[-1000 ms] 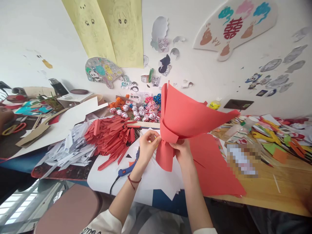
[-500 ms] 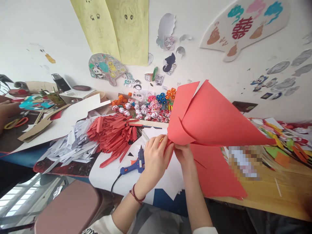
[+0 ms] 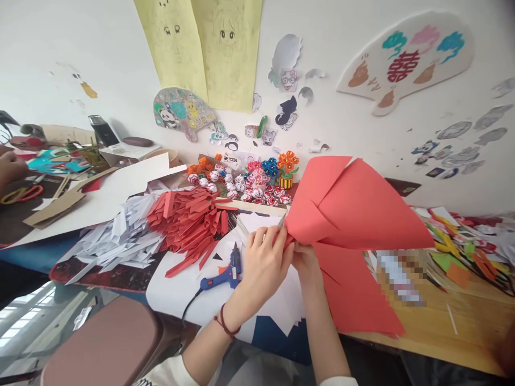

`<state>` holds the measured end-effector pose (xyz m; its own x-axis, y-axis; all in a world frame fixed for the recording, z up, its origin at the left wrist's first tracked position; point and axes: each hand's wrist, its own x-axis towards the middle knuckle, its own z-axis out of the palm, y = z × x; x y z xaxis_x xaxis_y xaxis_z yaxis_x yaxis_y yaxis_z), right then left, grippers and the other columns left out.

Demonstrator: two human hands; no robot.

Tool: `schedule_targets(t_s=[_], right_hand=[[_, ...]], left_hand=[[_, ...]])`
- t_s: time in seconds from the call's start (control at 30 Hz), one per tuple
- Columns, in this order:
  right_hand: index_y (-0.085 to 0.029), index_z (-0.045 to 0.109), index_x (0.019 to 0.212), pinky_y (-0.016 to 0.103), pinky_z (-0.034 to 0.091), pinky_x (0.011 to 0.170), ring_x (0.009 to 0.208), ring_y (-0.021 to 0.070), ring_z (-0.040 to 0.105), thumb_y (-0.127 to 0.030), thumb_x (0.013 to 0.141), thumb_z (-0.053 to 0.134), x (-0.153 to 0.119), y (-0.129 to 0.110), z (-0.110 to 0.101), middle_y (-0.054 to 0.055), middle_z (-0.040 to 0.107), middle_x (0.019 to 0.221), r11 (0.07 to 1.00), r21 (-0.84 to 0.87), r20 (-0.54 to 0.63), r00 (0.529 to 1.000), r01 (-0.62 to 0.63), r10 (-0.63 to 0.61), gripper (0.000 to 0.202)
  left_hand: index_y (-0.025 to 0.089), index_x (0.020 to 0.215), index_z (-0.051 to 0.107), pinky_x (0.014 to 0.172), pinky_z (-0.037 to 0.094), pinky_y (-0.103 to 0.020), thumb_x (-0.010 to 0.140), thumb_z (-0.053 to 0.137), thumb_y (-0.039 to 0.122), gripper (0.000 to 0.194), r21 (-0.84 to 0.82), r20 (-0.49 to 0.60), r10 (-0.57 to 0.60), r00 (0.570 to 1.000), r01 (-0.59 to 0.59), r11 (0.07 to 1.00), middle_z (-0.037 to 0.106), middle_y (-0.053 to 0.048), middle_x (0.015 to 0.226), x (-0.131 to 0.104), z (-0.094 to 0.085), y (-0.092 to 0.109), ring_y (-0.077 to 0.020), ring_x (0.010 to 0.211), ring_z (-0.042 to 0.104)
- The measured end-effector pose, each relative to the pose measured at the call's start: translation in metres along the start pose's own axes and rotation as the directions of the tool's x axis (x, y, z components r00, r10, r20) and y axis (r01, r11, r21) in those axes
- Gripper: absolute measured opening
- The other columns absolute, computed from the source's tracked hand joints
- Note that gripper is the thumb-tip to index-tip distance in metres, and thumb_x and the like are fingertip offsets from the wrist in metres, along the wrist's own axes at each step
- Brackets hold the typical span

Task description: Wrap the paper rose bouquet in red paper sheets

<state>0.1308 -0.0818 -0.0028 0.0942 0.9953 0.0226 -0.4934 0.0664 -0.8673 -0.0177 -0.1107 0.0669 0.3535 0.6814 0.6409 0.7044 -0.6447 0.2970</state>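
My left hand (image 3: pixel 267 262) is closed on the gathered lower end of a large folded sheet of red paper (image 3: pixel 362 209). Right beside it, my right hand (image 3: pixel 306 260) grips the same end from below, its fingertips mostly hidden by the paper. The sheet fans out up and to the right in overlapping folds. Under it, more red paper (image 3: pixel 354 289) lies on the table. A blue glue gun (image 3: pixel 225 274) rests on white paper (image 3: pixel 177 289) just left of my left hand.
Piles of red paper strips (image 3: pixel 189 220) and white paper strips (image 3: pixel 120 236) lie to the left. Small handmade flowers (image 3: pixel 249 185) stand along the wall. Coloured scraps (image 3: pixel 462 262) cover the right side. At far left are scissors (image 3: pixel 24 194) and another person's hand (image 3: pixel 10 169). A stool (image 3: pixel 100 343) stands below.
The red paper's wide end has tipped lower and its folds have shifted, with both hands still gripping its gathered end. The head view has shifted slightly.
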Motion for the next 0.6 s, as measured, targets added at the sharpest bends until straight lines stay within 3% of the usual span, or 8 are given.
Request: schedule_targets(t_s=[0.13, 0.23, 0.33, 0.4, 0.5, 0.6], right_hand=[[-0.025, 0.064, 0.064, 0.037, 0.053, 0.067, 0.07, 0.0202, 0.061, -0.034, 0.047, 0.086, 0.008, 0.003, -0.007, 0.001, 0.066, 0.074, 0.998, 0.04, 0.04, 0.998, 0.038, -0.039, 0.029], [-0.024, 0.063, 0.065, 0.035, 0.051, 0.067, 0.072, 0.0194, 0.062, -0.045, 0.057, 0.08, 0.013, 0.002, -0.01, 0.001, 0.063, 0.074, 0.999, 0.03, 0.086, 0.996, 0.033, -0.036, 0.028], [-0.026, 0.059, 0.07, 0.036, 0.05, 0.061, 0.064, 0.0178, 0.057, -0.063, 0.07, 0.063, 0.017, 0.003, -0.009, 0.0, 0.055, 0.067, 1.0, 0.014, 0.085, 0.996, 0.021, -0.022, 0.037], [-0.028, 0.056, 0.072, 0.034, 0.048, 0.057, 0.058, 0.0165, 0.05, -0.068, 0.069, 0.058, 0.019, 0.006, -0.006, -0.002, 0.049, 0.064, 0.999, 0.039, 0.085, 0.996, 0.013, -0.016, 0.04], [-0.029, 0.053, 0.072, 0.03, 0.042, 0.053, 0.056, 0.016, 0.044, -0.072, 0.064, 0.06, 0.025, 0.012, -0.002, -0.003, 0.044, 0.063, 0.994, 0.112, 0.116, 0.993, -0.02, 0.007, 0.044], [-0.029, 0.054, 0.073, 0.031, 0.041, 0.053, 0.056, 0.0164, 0.041, -0.073, 0.057, 0.065, 0.031, 0.015, 0.005, -0.002, 0.044, 0.061, 0.992, 0.121, 0.16, 0.987, -0.043, 0.023, 0.048]], left_hand=[[0.022, 0.124, 0.057, 0.082, 0.04, -0.042, 0.093, 0.051, 0.032, 0.033, -0.021, -0.016, -0.035, 0.999, 0.035, 0.999, 0.062, -0.011, 0.113, -0.002, -0.005, -0.001, -0.0265, 0.099, 0.054], [0.026, 0.132, 0.052, 0.083, 0.041, -0.04, 0.094, 0.05, 0.029, 0.039, -0.151, 0.001, -0.031, 1.0, 0.031, 0.988, 0.061, -0.009, 0.115, -0.006, -0.009, -0.004, -0.025, 0.101, 0.055], [0.026, 0.125, 0.057, 0.083, 0.041, -0.037, 0.094, 0.047, 0.019, 0.033, -0.328, -0.064, -0.096, 0.993, 0.069, 0.942, 0.064, -0.008, 0.112, -0.012, -0.014, -0.01, -0.0212, 0.099, 0.057], [0.025, 0.115, 0.062, 0.081, 0.041, -0.035, 0.093, 0.047, 0.013, 0.028, -0.39, -0.111, -0.139, 0.984, 0.086, 0.917, 0.066, -0.006, 0.106, -0.016, -0.015, -0.015, -0.0197, 0.096, 0.059], [0.024, 0.109, 0.063, 0.078, 0.041, -0.034, 0.093, 0.049, 0.012, 0.025, -0.389, -0.115, -0.135, 0.984, 0.081, 0.918, 0.067, -0.005, 0.102, -0.022, -0.012, -0.02, -0.0194, 0.093, 0.06], [0.024, 0.113, 0.061, 0.079, 0.041, -0.037, 0.093, 0.052, 0.02, 0.022, -0.282, -0.085, -0.127, 0.988, 0.099, 0.954, 0.067, -0.007, 0.107, -0.026, -0.004, -0.022, -0.0224, 0.097, 0.06]])
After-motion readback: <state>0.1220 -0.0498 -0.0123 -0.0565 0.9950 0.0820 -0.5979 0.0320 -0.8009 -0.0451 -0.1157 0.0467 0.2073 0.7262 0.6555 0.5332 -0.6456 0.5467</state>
